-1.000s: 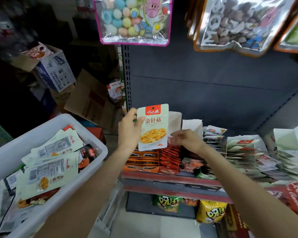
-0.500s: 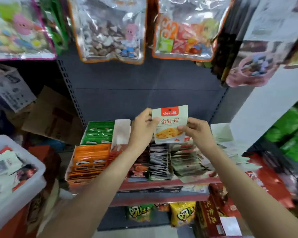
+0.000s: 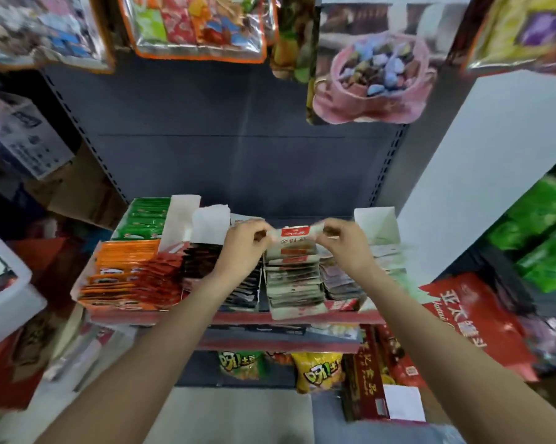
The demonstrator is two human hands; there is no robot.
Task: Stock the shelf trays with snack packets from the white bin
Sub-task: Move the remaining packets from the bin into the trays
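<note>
Head view: both hands tip a snack packet into the back of a shelf tray

Left hand (image 3: 243, 248) and right hand (image 3: 345, 245) each pinch one upper corner of the white packet with the red header (image 3: 294, 235); both grips are closed on it, fingers curled, likely to steer it flat behind the matching row of packets (image 3: 294, 283), which stands overlapped in the tray on the shelf (image 3: 238, 317). Its top edge leans toward the camera, over the rear of that row. Orange packets (image 3: 123, 270) fill the left tray; the white bin (image 3: 10, 299) sits at the left edge, well apart
</note>
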